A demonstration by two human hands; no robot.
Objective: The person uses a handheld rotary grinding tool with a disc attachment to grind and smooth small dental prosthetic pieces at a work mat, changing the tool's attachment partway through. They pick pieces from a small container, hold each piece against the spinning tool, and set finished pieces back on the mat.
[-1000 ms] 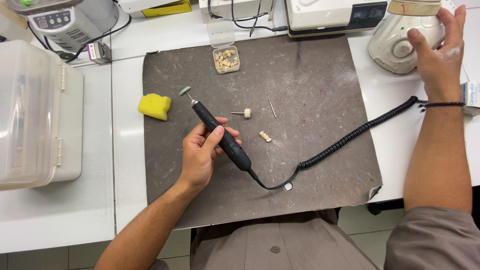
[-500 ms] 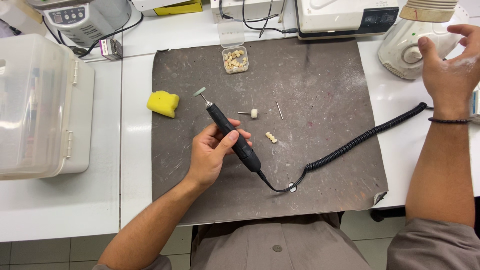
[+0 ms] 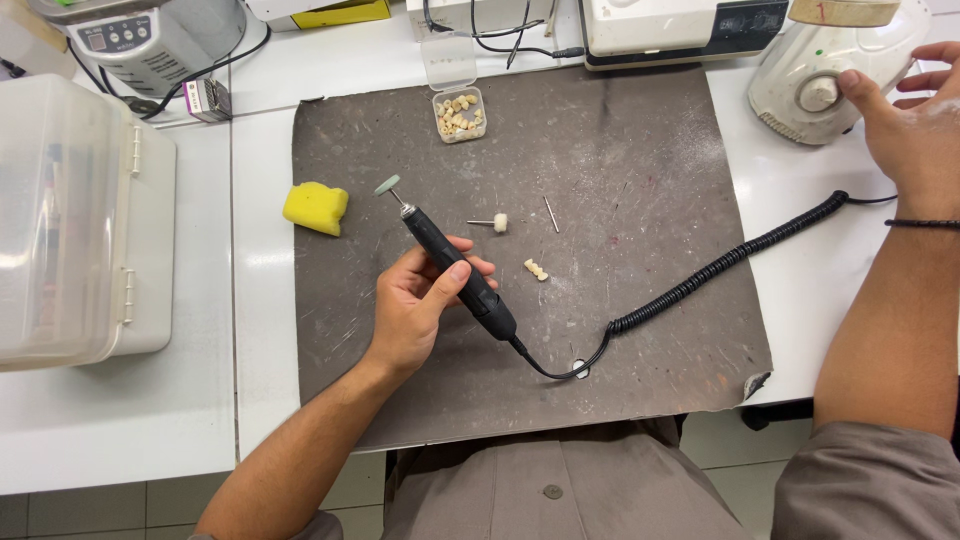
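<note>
My left hand [image 3: 418, 305] grips a black rotary handpiece [image 3: 452, 270] over a dark grey work mat [image 3: 640, 160]. The tool's pale green disc tip [image 3: 387, 185] points up and to the left. A black coiled cable [image 3: 730, 260] runs from the tool's rear across the mat to the right. My right hand [image 3: 912, 125] rests against a white rounded machine [image 3: 830, 65] at the upper right, thumb on its round knob. A small cream tooth piece [image 3: 537, 269] lies on the mat just right of my left hand.
A yellow sponge [image 3: 315, 207], a white felt-tipped bur [image 3: 491, 223] and a thin metal pin [image 3: 551, 213] lie on the mat. A small clear box of tooth pieces [image 3: 460, 112] sits at its top. A large translucent plastic container [image 3: 75, 220] stands at left. Grey and white devices line the back.
My right hand has dropped from the top of the white machine to its front knob. The left hand and handpiece have held their pose.
</note>
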